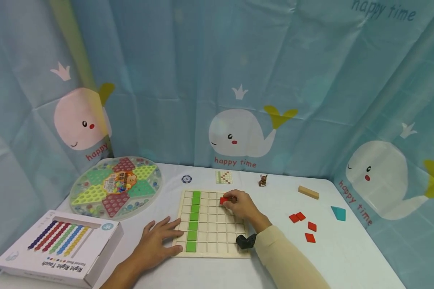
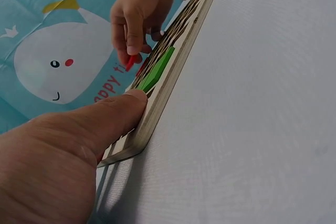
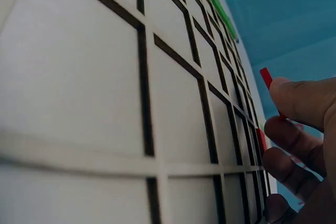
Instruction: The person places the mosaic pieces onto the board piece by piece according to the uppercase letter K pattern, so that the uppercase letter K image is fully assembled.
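Observation:
My right hand (image 1: 243,206) is over the far right part of a wooden grid board (image 1: 211,225). It pinches a red square tile (image 3: 266,77) between thumb and fingertip, tilted on edge in the right wrist view. Close under those fingers, another red tile (image 3: 261,141) lies at the board's surface. A column of green tiles (image 1: 193,225) runs down the board's left side. My left hand (image 1: 157,243) lies with fingers spread at the board's left edge; its thumb (image 2: 113,116) rests on the rim beside a green tile (image 2: 157,70) in the left wrist view.
Several loose red tiles (image 1: 310,238) lie right of the board, near a teal piece (image 1: 338,213) and a wooden block (image 1: 308,192). Behind it are a patterned card (image 1: 224,177), a poker chip (image 1: 186,179) and a small animal figurine (image 1: 262,180). Leftward are a star-patterned game board (image 1: 117,186) and a box (image 1: 63,247).

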### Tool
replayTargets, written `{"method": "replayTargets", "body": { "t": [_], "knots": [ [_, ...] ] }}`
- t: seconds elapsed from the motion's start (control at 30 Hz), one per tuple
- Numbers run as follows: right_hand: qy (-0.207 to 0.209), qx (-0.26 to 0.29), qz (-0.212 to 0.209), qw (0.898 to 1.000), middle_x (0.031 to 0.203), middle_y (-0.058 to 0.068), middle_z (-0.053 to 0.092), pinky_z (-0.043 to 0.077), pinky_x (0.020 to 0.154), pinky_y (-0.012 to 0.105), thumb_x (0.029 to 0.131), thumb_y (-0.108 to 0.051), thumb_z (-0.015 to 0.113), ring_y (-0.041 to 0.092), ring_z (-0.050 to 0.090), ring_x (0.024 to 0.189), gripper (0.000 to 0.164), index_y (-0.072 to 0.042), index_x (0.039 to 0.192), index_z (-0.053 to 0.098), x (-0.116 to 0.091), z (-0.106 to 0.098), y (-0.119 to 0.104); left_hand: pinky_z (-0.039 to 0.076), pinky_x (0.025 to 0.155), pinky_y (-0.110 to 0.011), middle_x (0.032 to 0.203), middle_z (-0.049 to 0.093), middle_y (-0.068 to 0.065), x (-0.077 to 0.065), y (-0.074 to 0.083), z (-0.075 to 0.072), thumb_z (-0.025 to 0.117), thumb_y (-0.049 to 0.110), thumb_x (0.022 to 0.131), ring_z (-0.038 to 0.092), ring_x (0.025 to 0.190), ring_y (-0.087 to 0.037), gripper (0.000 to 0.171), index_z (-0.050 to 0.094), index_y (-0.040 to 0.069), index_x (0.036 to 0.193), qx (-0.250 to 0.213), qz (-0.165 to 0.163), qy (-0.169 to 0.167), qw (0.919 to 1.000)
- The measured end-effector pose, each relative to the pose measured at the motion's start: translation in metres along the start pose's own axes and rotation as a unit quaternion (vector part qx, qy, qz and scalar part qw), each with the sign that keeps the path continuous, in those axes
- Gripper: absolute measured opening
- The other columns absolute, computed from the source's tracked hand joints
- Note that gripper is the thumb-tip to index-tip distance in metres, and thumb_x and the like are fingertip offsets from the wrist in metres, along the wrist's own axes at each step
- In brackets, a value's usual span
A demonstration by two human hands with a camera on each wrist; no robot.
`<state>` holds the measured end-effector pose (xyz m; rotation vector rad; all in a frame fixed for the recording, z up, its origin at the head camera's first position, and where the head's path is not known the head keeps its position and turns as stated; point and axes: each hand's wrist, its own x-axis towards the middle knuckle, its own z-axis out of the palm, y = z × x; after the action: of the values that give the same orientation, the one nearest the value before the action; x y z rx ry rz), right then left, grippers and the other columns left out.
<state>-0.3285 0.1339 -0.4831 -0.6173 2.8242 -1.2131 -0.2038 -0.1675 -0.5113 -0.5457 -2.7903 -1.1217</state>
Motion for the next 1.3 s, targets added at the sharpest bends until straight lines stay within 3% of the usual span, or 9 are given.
{"method": "replayTargets", "body": {
  "t": [0.13, 0.37, 0.7, 1.0, 1.3],
  "knots": [
    [-0.003, -0.012, 0.005, 1.000, 0.098, 0.000, 0.062, 0.048, 0.075, 0.036, 0.089, -0.012, 0.070, 0.016, 0.055, 0.084, 0.021, -0.007, 0.109, 0.069, 0.004, 0.004, -0.001, 0.006, 0.106, -0.061, 0.138, 0.054, -0.001, 0.000, 0.001, 0.000, 0.081, 0.037, 0.074, 0.034, 0.135, -0.036, 0.040, 0.075, 0.017, 0.108, 0.001, 0.002, 0.002, 1.0000],
    [-0.006, -0.065, -0.010, 0.998, 0.089, -0.001, 0.058, 0.044, 0.064, 0.031, 0.089, -0.011, 0.069, 0.014, 0.049, 0.073, 0.021, -0.004, 0.109, 0.069, 0.008, 0.011, -0.002, 0.006, 0.106, -0.062, 0.138, 0.054, -0.001, 0.000, 0.001, 0.001, 0.081, 0.038, 0.074, 0.034, 0.136, -0.036, 0.040, 0.075, 0.018, 0.108, -0.002, -0.002, 0.001, 1.0000],
    [0.016, -0.044, -0.021, 0.999, 0.091, -0.001, 0.060, 0.048, 0.068, 0.034, 0.091, -0.011, 0.065, 0.015, 0.053, 0.076, 0.024, -0.003, 0.114, 0.068, 0.000, 0.010, -0.004, 0.005, 0.106, -0.061, 0.138, 0.054, 0.000, 0.001, 0.001, 0.002, 0.080, 0.041, 0.074, 0.033, 0.136, -0.035, 0.041, 0.074, 0.018, 0.108, -0.001, -0.010, -0.002, 0.9999],
    [0.015, 0.004, -0.050, 0.999, 0.092, 0.001, 0.061, 0.045, 0.063, 0.034, 0.089, -0.014, 0.068, 0.016, 0.052, 0.078, 0.028, -0.007, 0.117, 0.067, -0.028, -0.021, -0.022, 0.005, 0.106, -0.061, 0.139, 0.053, 0.000, 0.000, 0.002, 0.000, 0.079, 0.043, 0.075, 0.033, 0.136, -0.035, 0.042, 0.074, 0.018, 0.109, -0.002, -0.011, -0.005, 0.9999],
    [0.009, 0.002, -0.070, 0.997, 0.099, 0.000, 0.062, 0.046, 0.068, 0.033, 0.088, -0.017, 0.071, 0.022, 0.053, 0.086, 0.035, -0.015, 0.122, 0.065, -0.067, -0.066, -0.041, 0.006, 0.106, -0.061, 0.139, 0.053, 0.001, 0.000, 0.002, 0.000, 0.079, 0.042, 0.075, 0.033, 0.136, -0.035, 0.040, 0.074, 0.019, 0.108, -0.001, -0.008, -0.003, 1.0000]
  ]
}}
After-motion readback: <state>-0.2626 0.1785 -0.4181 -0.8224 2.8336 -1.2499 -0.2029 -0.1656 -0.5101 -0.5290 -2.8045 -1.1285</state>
